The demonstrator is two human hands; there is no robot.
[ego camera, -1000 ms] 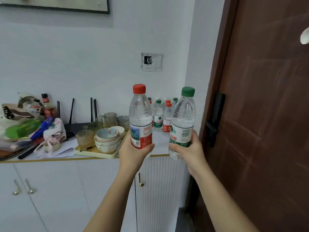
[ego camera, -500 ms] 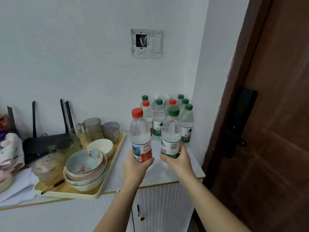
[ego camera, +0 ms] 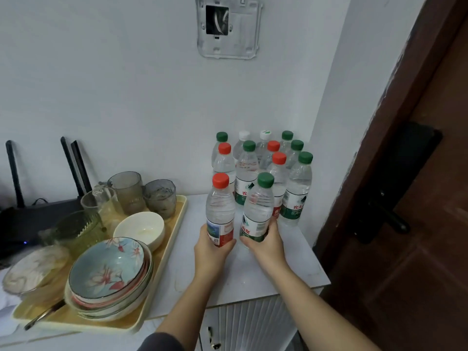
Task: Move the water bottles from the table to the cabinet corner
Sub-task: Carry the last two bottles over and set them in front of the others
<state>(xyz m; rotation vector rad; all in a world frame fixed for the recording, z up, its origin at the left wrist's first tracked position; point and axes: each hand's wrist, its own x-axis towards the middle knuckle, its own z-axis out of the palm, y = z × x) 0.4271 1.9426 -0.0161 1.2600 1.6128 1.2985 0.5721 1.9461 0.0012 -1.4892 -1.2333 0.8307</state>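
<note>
— So, what is held nearest the cabinet (ego camera: 255, 279) edge?
— A red-capped bottle (ego camera: 219, 211) is gripped upright by the left hand (ego camera: 211, 252), fingers wrapped round its lower half; a green-capped bottle (ego camera: 258, 209) is clasped the same way by the right hand (ego camera: 266, 247). Whether their bases touch the cabinet top cannot be told.
— And farther back?
— A cluster of bottles (ego camera: 263, 168) is stood in the cabinet's far corner, just behind the held pair. A tray (ego camera: 174, 229) of bowls and glasses is set on the cabinet's left side.
</note>
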